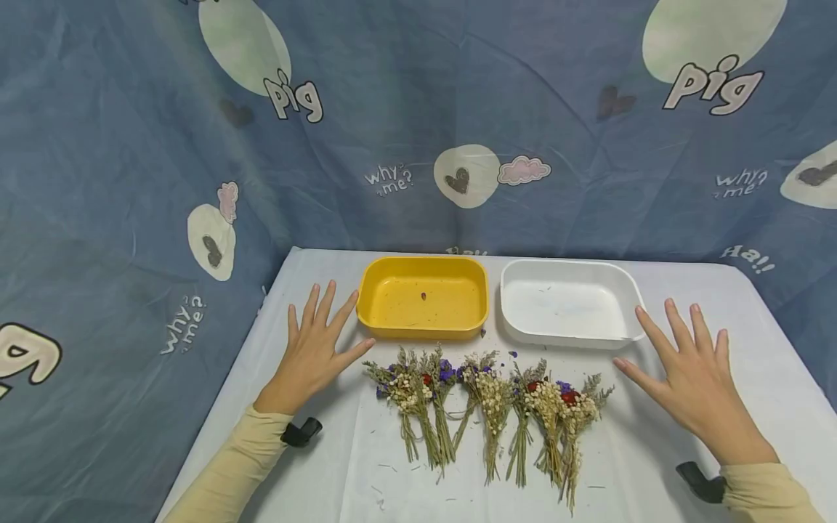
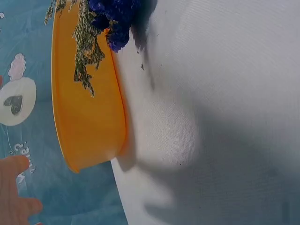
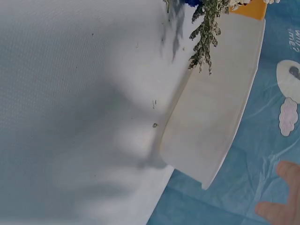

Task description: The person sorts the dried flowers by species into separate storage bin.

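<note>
My left hand [image 1: 314,359] is spread with straight fingers at the left of the yellow tub [image 1: 425,330], holding nothing. On the other side, my right hand [image 1: 696,378] is spread too, its fingertips near the right end of the white tub [image 1: 569,338]. Between the hands, several small bunches of dried flowers [image 1: 493,399] lie in a row in front of the tubs, stems toward me. They mix cream, purple and red blooms. In the left wrist view, purple flowers [image 2: 115,21] overlap the yellow tub; in the right wrist view, a grey-green sprig [image 3: 206,37] overlaps the white one.
A white cloth covers the table [image 1: 353,494], with bits of stem and petal scattered near the bunches. Small dark crumbs lie in the yellow tub. Behind and to the left hangs a blue printed curtain [image 1: 366,87]. Each wrist carries a black strap mount [image 1: 302,433].
</note>
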The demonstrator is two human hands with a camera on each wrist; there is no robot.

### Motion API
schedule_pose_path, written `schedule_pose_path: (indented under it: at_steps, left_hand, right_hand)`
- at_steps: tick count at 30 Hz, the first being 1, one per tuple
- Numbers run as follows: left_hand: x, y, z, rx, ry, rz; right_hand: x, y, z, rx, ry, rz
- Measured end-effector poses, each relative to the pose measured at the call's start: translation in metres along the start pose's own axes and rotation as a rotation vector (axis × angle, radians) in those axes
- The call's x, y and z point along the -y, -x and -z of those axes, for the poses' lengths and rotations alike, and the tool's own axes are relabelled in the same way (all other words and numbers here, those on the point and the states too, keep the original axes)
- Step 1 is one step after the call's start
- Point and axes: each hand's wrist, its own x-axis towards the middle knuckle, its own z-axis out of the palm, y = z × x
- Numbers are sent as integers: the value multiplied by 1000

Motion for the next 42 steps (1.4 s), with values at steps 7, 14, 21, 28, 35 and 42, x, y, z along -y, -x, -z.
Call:
schedule_pose_path:
  at_steps: [7, 14, 21, 28, 35, 42]
  left_hand:
    - [6, -5, -6, 4, 40, 12]
    - [11, -15, -17, 29, 135, 34]
    - [17, -29, -27, 71, 392, 118]
    - [22, -41, -40, 13, 669, 96]
    - [31, -48, -52, 5, 924, 99]
    - [35, -51, -57, 32, 1048, 113]
  right_hand:
    - [0, 2, -5, 31, -18, 15]
    - [3, 5, -6, 50, -92, 30]
    - [14, 9, 0, 64, -141, -51]
    - [24, 17, -3, 50, -205, -63]
    - [37, 27, -9, 117, -223, -90]
    - [45, 39, -16, 184, -269, -112]
